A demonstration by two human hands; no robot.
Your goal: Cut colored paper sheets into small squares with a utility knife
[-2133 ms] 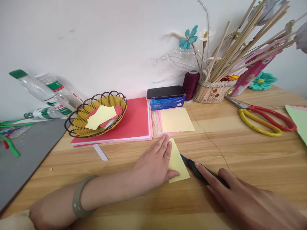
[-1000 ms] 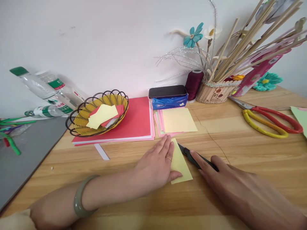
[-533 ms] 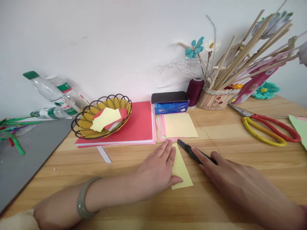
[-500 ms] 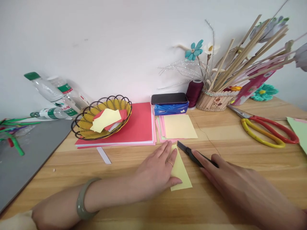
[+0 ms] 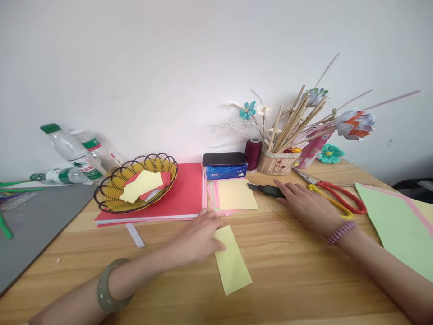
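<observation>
Head view: oblong yellow paper

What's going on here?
A person is handling paper and a knife at a wooden table. The left hand is at the upper left edge of a yellow strip lying flat. The right hand holds a black knife, blade toward the paper stack; contact is unclear. A basket with paper pieces sits partly on red paper.
</observation>
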